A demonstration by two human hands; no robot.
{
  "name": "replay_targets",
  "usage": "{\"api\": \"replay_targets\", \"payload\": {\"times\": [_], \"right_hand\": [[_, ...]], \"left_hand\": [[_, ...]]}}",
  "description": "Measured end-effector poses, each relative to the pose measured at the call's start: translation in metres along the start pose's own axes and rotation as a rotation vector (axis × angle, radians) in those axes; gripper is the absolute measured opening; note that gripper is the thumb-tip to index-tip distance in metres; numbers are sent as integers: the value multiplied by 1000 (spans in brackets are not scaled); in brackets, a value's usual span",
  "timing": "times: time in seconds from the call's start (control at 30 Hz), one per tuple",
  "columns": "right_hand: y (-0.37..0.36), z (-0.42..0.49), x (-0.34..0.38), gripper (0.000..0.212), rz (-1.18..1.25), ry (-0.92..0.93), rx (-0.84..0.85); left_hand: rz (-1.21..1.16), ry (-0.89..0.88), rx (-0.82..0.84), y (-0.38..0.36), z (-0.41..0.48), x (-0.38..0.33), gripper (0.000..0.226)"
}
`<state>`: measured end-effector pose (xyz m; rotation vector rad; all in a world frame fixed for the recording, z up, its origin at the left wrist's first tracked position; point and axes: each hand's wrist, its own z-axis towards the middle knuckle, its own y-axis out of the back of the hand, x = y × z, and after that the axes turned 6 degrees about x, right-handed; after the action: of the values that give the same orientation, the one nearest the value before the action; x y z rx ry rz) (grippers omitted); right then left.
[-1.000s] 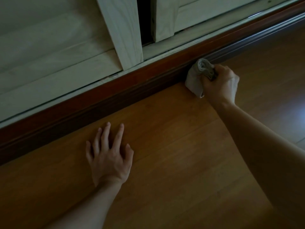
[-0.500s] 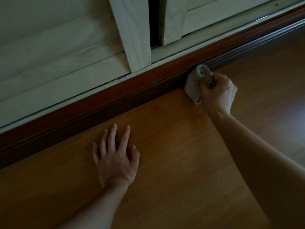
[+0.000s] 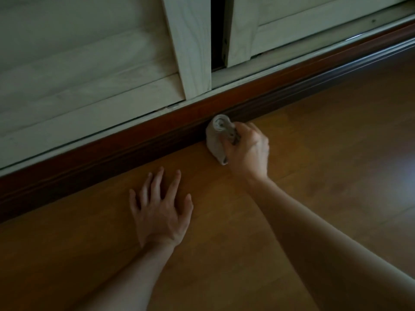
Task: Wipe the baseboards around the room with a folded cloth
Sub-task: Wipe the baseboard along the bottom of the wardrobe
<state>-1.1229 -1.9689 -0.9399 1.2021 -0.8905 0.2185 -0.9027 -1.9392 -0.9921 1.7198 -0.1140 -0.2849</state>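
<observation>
A dark red-brown baseboard (image 3: 125, 153) runs diagonally from lower left to upper right, between pale wooden sliding doors and the floor. My right hand (image 3: 249, 151) grips a bunched grey-beige folded cloth (image 3: 216, 140) and holds it against the face of the baseboard, just below the gap between the doors. My left hand (image 3: 160, 212) lies palm down on the wooden floor, its fingers spread and pointing toward the baseboard, a short way in front of it.
Pale wooden sliding doors (image 3: 89, 70) stand above the baseboard, with a dark gap (image 3: 216, 32) between two panels. An orange-brown wooden floor (image 3: 325, 142) stretches to the right, with a glare patch at the far right edge.
My right hand has slid the cloth leftward along the baseboard, closer to my left hand. The left hand has stayed planted on the floor while the view shifted.
</observation>
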Motion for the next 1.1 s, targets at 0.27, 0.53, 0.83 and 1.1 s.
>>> {"api": "replay_targets", "payload": {"times": [0.27,0.53,0.83,1.1], "right_hand": [[25,15,-19,28,43,-62,39],[59,51,-67,28,-30,67,48],[86,77,-101,32,50,69,59],[102,93,-121,39,62,128,118]], "left_hand": [[-279,44,-51,9,10,-93,63],[-32,45,20,-14,9,-124,62],[14,93,67,-12,11,-130,62],[4,105,110,-7,12,-133,63]]}}
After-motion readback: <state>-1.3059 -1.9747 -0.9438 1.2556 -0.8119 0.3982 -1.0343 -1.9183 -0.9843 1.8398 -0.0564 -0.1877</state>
